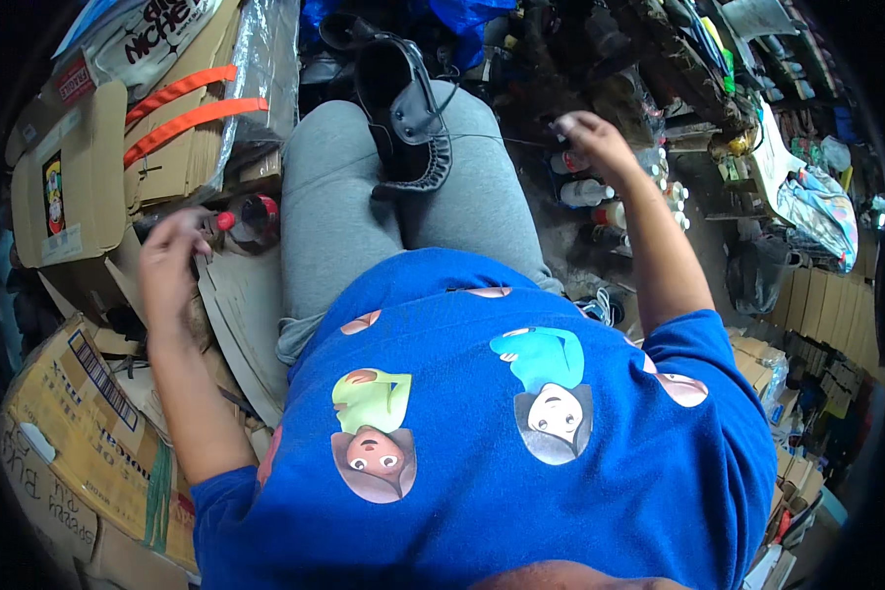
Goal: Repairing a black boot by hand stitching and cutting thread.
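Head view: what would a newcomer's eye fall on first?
The bright blue shirt with printed cartoon figures, filling the lower middle, likely catches the eye first. Next comes the black, shoe-like item with a ridged edge, between the grey-trousered thighs at upper middle, with the bare left hand and bare right hand out on either side. Two orange strips stand out against brown cardboard at upper left.

Arms, two, spread wide. Left forearm (199, 403): bare, extended forward; wrist roughly straight. Left grip (170, 261): bare hand, fingers bent, blurred; closure unclear. Right forearm (667, 241): bare, extended forward, angled inward. Right grip (602, 150): bare hand, fingers bent inward toward the body's midline; closure unclear.
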{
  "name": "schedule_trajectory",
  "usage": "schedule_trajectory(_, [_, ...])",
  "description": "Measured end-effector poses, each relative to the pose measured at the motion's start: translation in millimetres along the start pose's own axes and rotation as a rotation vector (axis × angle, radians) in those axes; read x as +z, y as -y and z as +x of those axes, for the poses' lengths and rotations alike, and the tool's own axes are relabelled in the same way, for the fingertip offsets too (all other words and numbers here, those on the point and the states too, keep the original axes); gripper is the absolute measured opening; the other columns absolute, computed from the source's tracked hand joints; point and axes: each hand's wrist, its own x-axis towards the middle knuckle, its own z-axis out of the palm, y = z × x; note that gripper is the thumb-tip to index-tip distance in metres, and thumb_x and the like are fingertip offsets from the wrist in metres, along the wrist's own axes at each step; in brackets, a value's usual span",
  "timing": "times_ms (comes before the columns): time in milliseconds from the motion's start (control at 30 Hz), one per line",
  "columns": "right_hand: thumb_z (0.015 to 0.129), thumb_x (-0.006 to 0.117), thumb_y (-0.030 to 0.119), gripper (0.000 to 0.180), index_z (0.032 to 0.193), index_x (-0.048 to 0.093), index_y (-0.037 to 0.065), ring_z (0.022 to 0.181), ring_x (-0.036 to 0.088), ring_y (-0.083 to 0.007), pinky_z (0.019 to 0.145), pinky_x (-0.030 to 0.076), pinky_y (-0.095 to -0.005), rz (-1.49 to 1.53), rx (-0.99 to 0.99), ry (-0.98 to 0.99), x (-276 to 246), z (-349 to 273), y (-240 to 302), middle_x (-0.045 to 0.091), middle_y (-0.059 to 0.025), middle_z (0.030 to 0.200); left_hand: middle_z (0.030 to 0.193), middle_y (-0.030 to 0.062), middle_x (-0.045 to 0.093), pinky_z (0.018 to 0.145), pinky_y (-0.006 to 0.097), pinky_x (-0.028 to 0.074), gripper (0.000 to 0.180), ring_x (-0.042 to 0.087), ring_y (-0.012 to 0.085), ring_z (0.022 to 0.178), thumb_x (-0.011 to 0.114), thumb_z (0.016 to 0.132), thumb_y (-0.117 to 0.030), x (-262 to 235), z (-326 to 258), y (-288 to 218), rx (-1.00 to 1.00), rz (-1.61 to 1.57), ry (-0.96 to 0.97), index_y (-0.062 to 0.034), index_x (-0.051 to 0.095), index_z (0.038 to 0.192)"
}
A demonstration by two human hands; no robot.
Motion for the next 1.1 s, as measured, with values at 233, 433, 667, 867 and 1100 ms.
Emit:
schedule_trajectory(233, [0.085, 0.063, 0.037, 0.065, 0.131, 0.045, -0.004, 0.086, 0.056, -0.016, 0.075, 0.047, -0.0276, -0.019, 0.109, -0.215, -39.7, 9.9, -59.0, 0.061, -0.0113, 0.108, 0.119, 0.0148, 0.056, 0.097, 0.038, 0.04, 0.053, 0.053, 0.0317, 0.112, 0.065, 0.078, -0.004, 78.8, 13.4, -102.5, 0.763, 0.766, -0.252, -0.0079, 0.05, 0.129])
schedule_trajectory(433, [0.078, 0.068, 0.036, 0.077, 0.138, 0.035, 0.0, 0.1, 0.061, -0.0263, 0.087, 0.045, -0.0323, -0.302, -0.111, -0.316, 5.0, -15.1, -44.5, 0.061, -0.0229, 0.111, 0.131, 0.006, 0.052, 0.105, 0.042, 0.035, 0.059, 0.046, 0.0268, 0.123, 0.057, 0.07, 0.009, 186.4, 77.1, -108.9, 1.22, 0.94, 0.272, -0.0245, 0.062, 0.117])
schedule_trajectory(667, [0.081, 0.067, 0.025, 0.055, 0.132, 0.049, 0.013, 0.093, 0.063, -0.0222, 0.085, 0.048, -0.0333, -0.146, -0.36, -0.374, 23.4, -53.6, -0.4, 0.064, -0.013, 0.104, 0.099, 0.0065, 0.063, 0.101, 0.043, 0.035, 0.033, 0.057, 0.0263, 0.105, 0.059, 0.068, 0.001, 197.9, 121.1, -145.1, 1.118, 1.066, 0.398, -0.0143, 0.066, 0.096])
schedule_trajectory(867, [0.083, 0.069, 0.025, 0.032, 0.108, 0.062, 0.006, 0.074, 0.062, -0.0129, 0.069, 0.05, -0.0267, -0.01, -0.705, -0.222, 80.9, -77.6, 105.1, 0.067, -0.0084, 0.086, 0.076, 0.013, 0.054, 0.066, 0.039, 0.043, 0.023, 0.055, 0.0295, 0.073, 0.067, 0.07, -0.017, 176.2, 97.5, -186.0, 0.88, 0.872, 0.157, -0.0011, 0.052, 0.077])
schedule_trajectory(1100, [0.076, 0.073, 0.032, 0.043, 0.107, 0.063, 0.003, 0.076, 0.06, -0.0234, 0.069, 0.05, -0.0333, -0.199, -0.771, -0.24, 127.0, -36.0, 146.1, 0.059, -0.0129, 0.088, 0.1, 0.0137, 0.054, 0.069, 0.034, 0.045, 0.039, 0.052, 0.0237, 0.076, 0.067, 0.069, -0.014, 171.4, 50.5, -157.2, 0.782, 0.447, 0.019, -0.0027, 0.053, 0.104])
